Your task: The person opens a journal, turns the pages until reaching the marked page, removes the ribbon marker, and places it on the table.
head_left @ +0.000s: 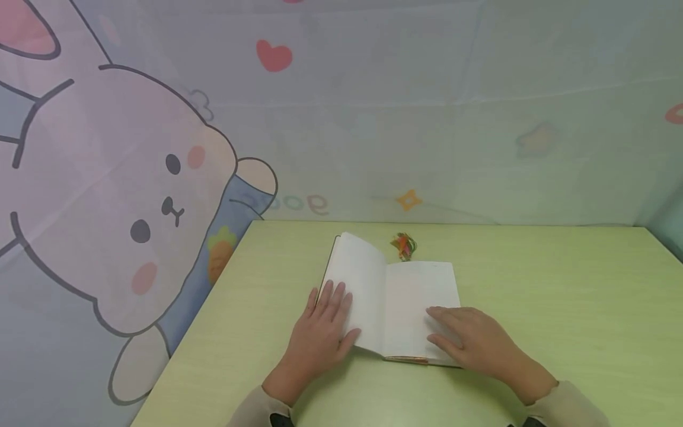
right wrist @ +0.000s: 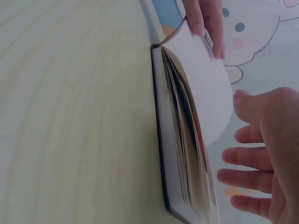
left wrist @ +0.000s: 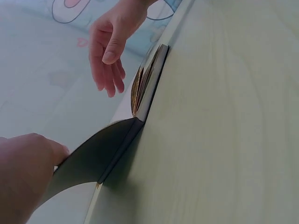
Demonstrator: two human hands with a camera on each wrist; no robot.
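An open book with blank white pages (head_left: pixel 413 299) lies on the table. Its left cover (left wrist: pixel 98 151), dark on the outside, is raised off the tabletop and bends outward. My left hand (head_left: pixel 319 338) rests on the left page with its fingers fairly straight, near the outer edge. Over the right page is my right hand (head_left: pixel 477 339), fingers loosely extended and holding nothing; the wrist views show it apart from the paper. Uneven leaves (right wrist: pixel 184 121) show along the book's lower edge.
A small orange, green and red bundle (head_left: pixel 404 246), perhaps a tassel, lies just behind the book. The pale yellow-green table (head_left: pixel 560 296) extends to both sides. Behind it hangs a cloth backdrop (head_left: pixel 373 136) with a cartoon rabbit.
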